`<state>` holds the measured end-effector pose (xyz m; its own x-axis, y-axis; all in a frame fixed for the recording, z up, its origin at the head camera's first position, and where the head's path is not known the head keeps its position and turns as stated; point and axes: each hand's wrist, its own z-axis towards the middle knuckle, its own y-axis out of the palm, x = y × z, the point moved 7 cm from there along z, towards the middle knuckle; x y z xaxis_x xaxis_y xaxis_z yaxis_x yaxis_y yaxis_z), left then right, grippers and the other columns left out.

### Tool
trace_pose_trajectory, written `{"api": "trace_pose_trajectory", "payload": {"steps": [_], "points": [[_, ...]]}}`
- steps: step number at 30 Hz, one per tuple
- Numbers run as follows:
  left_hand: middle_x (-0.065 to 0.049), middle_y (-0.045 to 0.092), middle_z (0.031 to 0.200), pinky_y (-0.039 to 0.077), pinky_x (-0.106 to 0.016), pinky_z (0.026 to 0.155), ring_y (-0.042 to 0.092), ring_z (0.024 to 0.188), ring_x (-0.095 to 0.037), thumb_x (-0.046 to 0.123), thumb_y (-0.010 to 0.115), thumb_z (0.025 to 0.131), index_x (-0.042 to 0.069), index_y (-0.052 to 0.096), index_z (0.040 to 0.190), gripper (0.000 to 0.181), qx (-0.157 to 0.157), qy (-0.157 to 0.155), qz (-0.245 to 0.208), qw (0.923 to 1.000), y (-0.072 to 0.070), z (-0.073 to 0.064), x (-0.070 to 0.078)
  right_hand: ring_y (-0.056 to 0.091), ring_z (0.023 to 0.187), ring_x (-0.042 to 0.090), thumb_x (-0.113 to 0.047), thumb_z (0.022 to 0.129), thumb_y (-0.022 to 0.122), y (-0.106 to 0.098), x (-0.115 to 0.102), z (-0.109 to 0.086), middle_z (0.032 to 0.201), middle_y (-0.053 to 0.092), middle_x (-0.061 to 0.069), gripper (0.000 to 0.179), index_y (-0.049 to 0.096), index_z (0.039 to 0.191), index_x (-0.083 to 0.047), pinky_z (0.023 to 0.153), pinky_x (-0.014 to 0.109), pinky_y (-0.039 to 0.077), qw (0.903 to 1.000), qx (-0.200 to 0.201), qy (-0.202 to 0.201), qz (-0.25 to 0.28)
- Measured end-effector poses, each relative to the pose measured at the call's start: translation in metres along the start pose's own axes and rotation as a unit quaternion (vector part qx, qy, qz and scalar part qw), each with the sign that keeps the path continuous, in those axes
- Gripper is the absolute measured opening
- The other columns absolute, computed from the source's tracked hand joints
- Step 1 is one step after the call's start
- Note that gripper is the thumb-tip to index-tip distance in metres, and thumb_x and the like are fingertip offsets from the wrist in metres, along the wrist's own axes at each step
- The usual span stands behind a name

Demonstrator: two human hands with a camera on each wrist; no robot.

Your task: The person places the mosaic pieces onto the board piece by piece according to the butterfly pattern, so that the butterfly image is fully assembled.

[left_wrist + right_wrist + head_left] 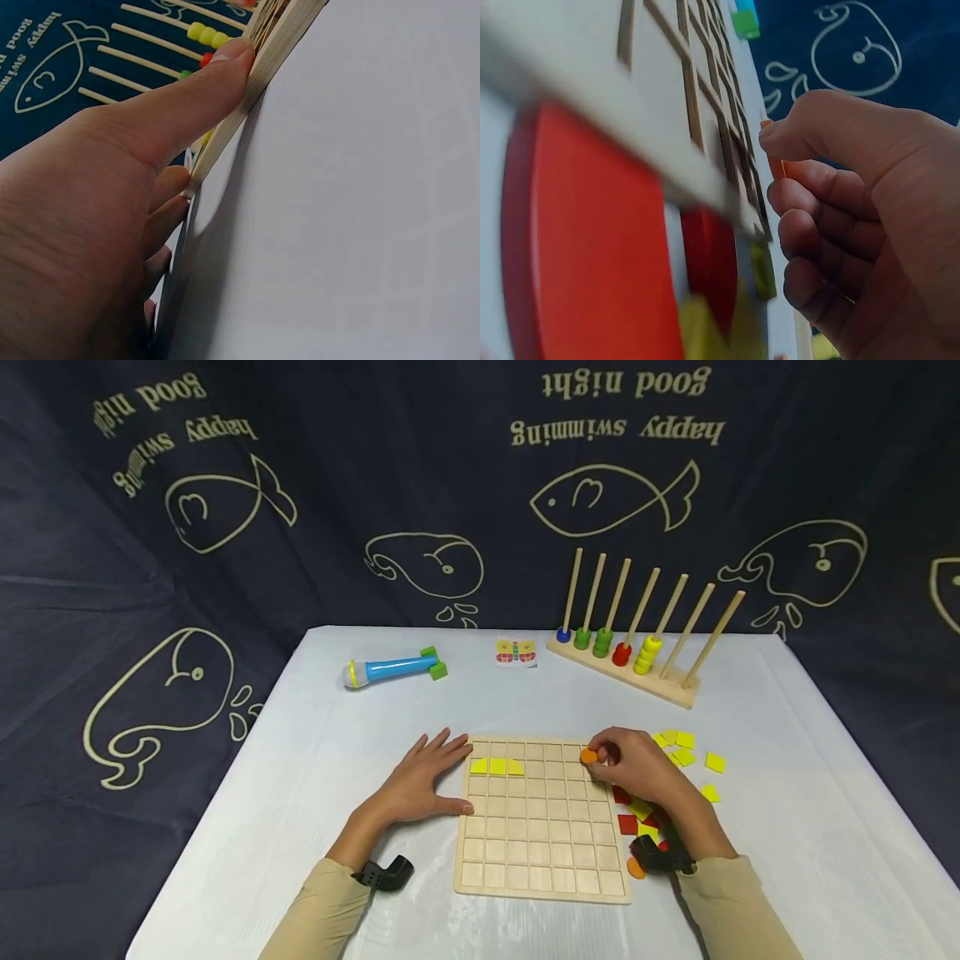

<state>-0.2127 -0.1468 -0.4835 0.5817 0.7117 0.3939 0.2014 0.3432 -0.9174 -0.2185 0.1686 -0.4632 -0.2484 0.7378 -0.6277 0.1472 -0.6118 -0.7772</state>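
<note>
Sleeved left hand (422, 787), spread, touches the board (538, 832); right hand (637, 766) pinches orange disc (588, 757).

Pinching orange disc (588, 757) in right hand (641, 767) over far-right corner of board (538, 855). Touching left edge with left hand (420, 783). Noted three yellow tiles (498, 767) near far-left corner.

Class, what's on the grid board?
Three yellow pieces in a row; the left hand touches its left edge. The right hand, pinching an orange piece, hides part of the upper right; what's beneath cannot be seen.
</note>
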Motion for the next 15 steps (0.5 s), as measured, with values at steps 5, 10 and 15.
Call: {"api": "trace_pose_trajectory", "payload": {"steps": [5, 10, 15], "points": [[0.003, 0.028, 0.155, 0.004, -0.045, 0.116, 0.011, 0.145, -0.023, 0.075, 0.063, 0.072, 0.019, 0.037, 0.150, 0.100, 0.000, -0.002, 0.005, 1.0000, 0.001, -0.001, 0.000, 0.051, 0.068, 0.014, -0.021, 0.078, 0.076, 0.009, -0.018, 0.007, 0.075, 0.056, -0.006, 0.022, 0.066, 0.096, -0.011, 0.061, 0.029, 0.045, 0.9996, 0.001, -0.029, 0.002], [0.001, 0.030, 0.155, 0.005, -0.047, 0.116, 0.013, 0.145, -0.024, 0.071, 0.067, 0.072, 0.017, 0.038, 0.149, 0.098, 0.006, 0.003, -0.001, 1.0000, 0.000, -0.001, 0.001, 0.052, 0.070, 0.013, -0.021, 0.078, 0.077, 0.019, -0.030, 0.012, 0.078, 0.057, -0.005, 0.023, 0.067, 0.096, -0.012, 0.063, 0.029, 0.045, 0.9989, -0.008, -0.046, 0.010], [0.002, 0.029, 0.155, 0.005, -0.047, 0.116, 0.012, 0.145, -0.024, 0.069, 0.068, 0.072, 0.018, 0.037, 0.149, 0.098, 0.005, 0.003, -0.002, 1.0000, 0.000, 0.000, 0.001, 0.052, 0.071, 0.012, -0.018, 0.078, 0.077, 0.028, -0.042, 0.017, 0.079, 0.058, -0.004, 0.021, 0.068, 0.096, -0.012, 0.064, 0.029, 0.046, 0.9979, -0.017, -0.061, 0.014]]}}
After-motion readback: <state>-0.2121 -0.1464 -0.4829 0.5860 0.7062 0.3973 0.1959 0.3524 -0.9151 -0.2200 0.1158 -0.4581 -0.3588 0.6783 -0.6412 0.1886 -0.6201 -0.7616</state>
